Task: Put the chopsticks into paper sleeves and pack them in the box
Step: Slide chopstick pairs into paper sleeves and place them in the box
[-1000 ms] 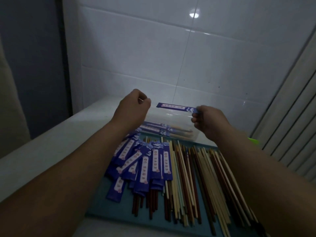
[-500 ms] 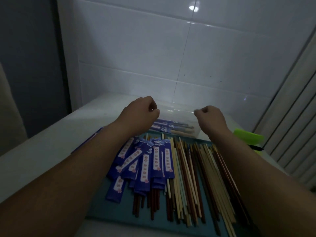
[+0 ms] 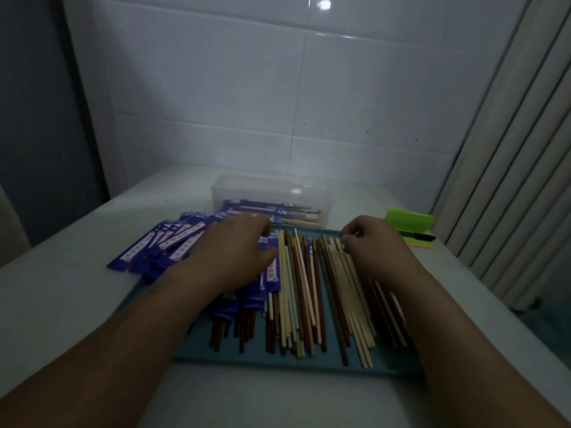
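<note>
Hands are both down on the tray point(image 3: 278, 362) at mid-frame, so I judge the step is fetching the next pair and its sleeve; my left hand point(image 3: 234, 251) lies palm down on the sleeves point(image 3: 167, 245) at centre left, fingers bent over them and tips hidden, so I cannot tell whether it grips one; my right hand point(image 3: 374, 245) is curled, thumb and forefinger touching the far ends of the pale chopsticks point(image 3: 304, 282) at centre right, though in this dim light I cannot tell whether a stick is pinched.

To do it well I should take two sticks of one colour lying side by side, nip them near the far ends and lift them clear without dragging their neighbours; the left should peel off a single sleeve, since they overlap and may come up in a clump; then I should square the tips before sliding them in, as paper may crumple on a crooked entry.

The box point(image 3: 268, 193) stands just beyond the tray, upper centre, with a few sleeved pairs point(image 3: 278, 211) already in it; many bare sticks remain, so much of the task is left.

A second ago my right hand pinched a sleeved pair above the box; half a second ago both hands hung as empty fists near it; now that pair is out of my hand and both have dropped onto the tray.
</note>
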A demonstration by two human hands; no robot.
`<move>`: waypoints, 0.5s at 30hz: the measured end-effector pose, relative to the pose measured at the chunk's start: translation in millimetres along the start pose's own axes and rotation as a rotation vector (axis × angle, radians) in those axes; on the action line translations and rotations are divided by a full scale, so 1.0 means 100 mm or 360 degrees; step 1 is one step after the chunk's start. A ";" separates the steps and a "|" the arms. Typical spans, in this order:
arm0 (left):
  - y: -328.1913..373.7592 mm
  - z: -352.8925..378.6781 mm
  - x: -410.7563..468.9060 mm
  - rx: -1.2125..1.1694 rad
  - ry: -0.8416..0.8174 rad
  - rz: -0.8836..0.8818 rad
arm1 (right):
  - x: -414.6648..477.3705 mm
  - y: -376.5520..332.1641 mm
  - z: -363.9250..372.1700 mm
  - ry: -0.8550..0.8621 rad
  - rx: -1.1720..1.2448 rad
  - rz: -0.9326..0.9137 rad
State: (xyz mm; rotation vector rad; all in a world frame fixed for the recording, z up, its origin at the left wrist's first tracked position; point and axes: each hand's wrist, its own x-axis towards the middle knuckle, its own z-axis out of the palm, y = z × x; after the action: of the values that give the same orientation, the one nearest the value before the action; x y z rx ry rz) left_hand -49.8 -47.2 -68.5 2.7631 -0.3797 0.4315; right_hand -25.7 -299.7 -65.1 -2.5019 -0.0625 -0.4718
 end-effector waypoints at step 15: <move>0.05 0.23 -0.03 0.0042 -0.0093 0.0022 | -0.08 0.09 0.06 -0.0378 -0.0546 0.0095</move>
State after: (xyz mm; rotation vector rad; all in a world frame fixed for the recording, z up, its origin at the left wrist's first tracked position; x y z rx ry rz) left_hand -47.9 -58.8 -88.7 2.8053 -0.4105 0.3621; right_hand -29.9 -302.9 -77.6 -2.8779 0.0014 -0.1679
